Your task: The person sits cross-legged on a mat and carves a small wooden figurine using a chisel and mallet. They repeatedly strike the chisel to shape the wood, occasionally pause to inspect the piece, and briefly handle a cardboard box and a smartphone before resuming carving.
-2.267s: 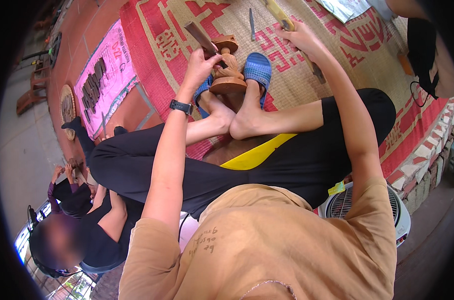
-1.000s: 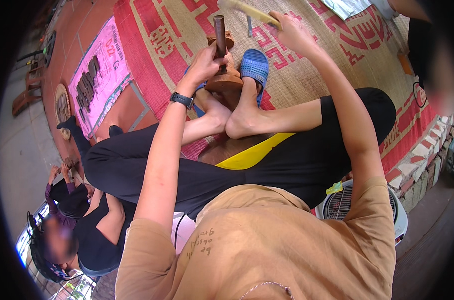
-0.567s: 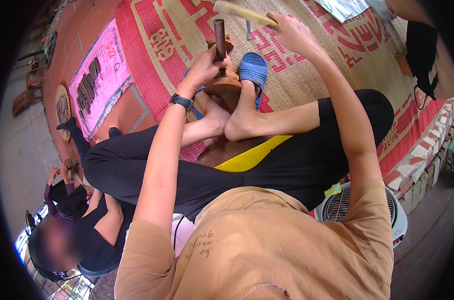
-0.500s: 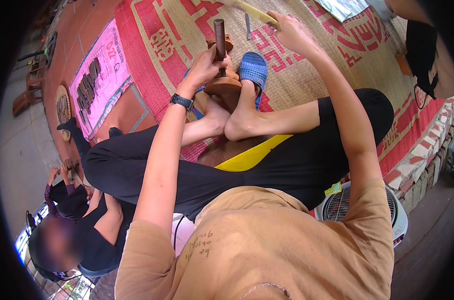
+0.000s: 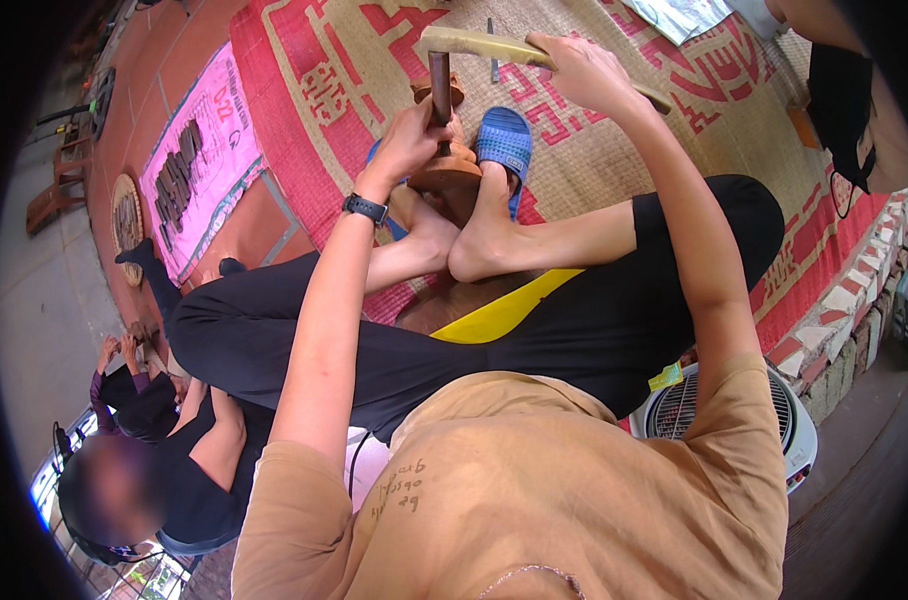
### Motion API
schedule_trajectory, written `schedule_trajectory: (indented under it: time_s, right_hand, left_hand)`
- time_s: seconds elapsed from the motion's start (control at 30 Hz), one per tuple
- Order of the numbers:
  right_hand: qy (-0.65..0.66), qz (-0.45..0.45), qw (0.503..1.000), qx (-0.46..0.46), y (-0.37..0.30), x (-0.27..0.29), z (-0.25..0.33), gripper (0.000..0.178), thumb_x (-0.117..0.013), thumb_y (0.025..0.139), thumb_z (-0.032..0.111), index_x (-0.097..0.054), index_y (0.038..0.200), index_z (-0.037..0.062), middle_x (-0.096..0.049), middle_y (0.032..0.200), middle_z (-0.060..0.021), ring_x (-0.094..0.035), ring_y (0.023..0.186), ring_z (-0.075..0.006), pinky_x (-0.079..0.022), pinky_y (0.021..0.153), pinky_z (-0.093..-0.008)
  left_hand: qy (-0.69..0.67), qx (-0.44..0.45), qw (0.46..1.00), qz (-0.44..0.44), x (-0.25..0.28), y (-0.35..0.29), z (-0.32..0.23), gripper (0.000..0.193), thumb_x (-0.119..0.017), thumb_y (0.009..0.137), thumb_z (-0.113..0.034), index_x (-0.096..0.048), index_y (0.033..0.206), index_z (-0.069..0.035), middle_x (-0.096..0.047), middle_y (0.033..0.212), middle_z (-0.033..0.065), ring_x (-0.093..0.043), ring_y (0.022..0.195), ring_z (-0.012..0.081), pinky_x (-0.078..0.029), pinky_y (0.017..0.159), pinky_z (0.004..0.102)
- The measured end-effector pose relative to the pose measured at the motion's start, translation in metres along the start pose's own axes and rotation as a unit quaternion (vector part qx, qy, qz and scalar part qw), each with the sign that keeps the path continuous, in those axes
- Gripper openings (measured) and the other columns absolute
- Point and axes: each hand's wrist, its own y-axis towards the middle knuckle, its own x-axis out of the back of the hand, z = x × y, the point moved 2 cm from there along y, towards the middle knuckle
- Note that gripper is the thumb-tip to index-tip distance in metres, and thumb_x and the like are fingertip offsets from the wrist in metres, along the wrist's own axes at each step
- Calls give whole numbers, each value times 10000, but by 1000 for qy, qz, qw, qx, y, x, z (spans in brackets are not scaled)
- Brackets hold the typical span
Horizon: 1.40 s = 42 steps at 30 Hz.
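Observation:
My left hand (image 5: 411,138) is closed around an upright chisel (image 5: 440,78) with a dark, round handle. The chisel's tip is hidden behind the hand and the wood. Below it, a brown carved wooden piece (image 5: 448,173) is braced between my feet, which are in blue slippers (image 5: 505,137). Gripped in my right hand (image 5: 586,72) is a pale yellow wooden mallet (image 5: 484,43), long and bar-like. Its far end lies at the top of the chisel's handle; whether they touch I cannot tell. A thin metal tool (image 5: 494,66) rests on the mat just beyond.
A red and straw-coloured mat (image 5: 614,150) lies under my feet. On the left, several dark tools (image 5: 178,172) lie on a pink sheet (image 5: 214,150). Another person (image 5: 204,470) sits at lower left; a person's arm (image 5: 889,140) shows at right. A white-rimmed fan (image 5: 789,430) stands by my right side.
The mallet has swung down and leftward, its end now at the chisel's top. My right hand has lowered slightly. The left hand and chisel are nearly unmoved.

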Motion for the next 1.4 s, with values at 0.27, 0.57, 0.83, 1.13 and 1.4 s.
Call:
schedule_trajectory:
  time_s: [0.27,0.57,0.83,1.13,1.4]
  right_hand:
    - [-59,-61,995,56,-7,-1,-1,401,-585,826,91,-580,1222,157,-675,964,-156,-652,904,-315,-500,732,-452]
    - [-4,-24,1000,-17,-11,11,10,451,-525,822,9,-538,1255,134,-655,1003,-172,-627,966,-343,-499,799,-457]
    - [-19,-32,999,-33,-12,14,3,436,-534,810,29,-558,1225,160,-662,1023,-158,-633,976,-339,-496,795,-478]
    - [20,-73,997,-28,-12,15,-17,364,-574,870,102,-545,1233,100,-645,1051,-194,-615,999,-360,-483,810,-451]
    - [38,-32,998,-42,-12,11,-15,333,-586,857,116,-565,1189,117,-668,999,-165,-639,957,-352,-494,797,-480]
  left_hand:
    - [15,-17,999,-24,-1,-3,0,306,-629,804,20,-562,1103,12,-627,818,126,-640,768,168,-501,701,343]
    - [36,-7,999,-26,-2,-7,-9,358,-628,799,-38,-529,1141,-70,-618,859,234,-589,861,441,-451,719,455]
    - [34,-15,999,-22,-4,-5,0,294,-641,842,-30,-544,1117,0,-633,867,108,-633,793,175,-507,700,335]
    - [-237,55,956,-165,61,-26,17,162,-582,901,-28,-501,1041,-17,-619,863,65,-657,768,161,-541,588,250]
    - [-241,46,953,-179,34,-26,11,171,-615,872,-1,-541,1026,3,-631,858,86,-652,755,153,-577,590,253]
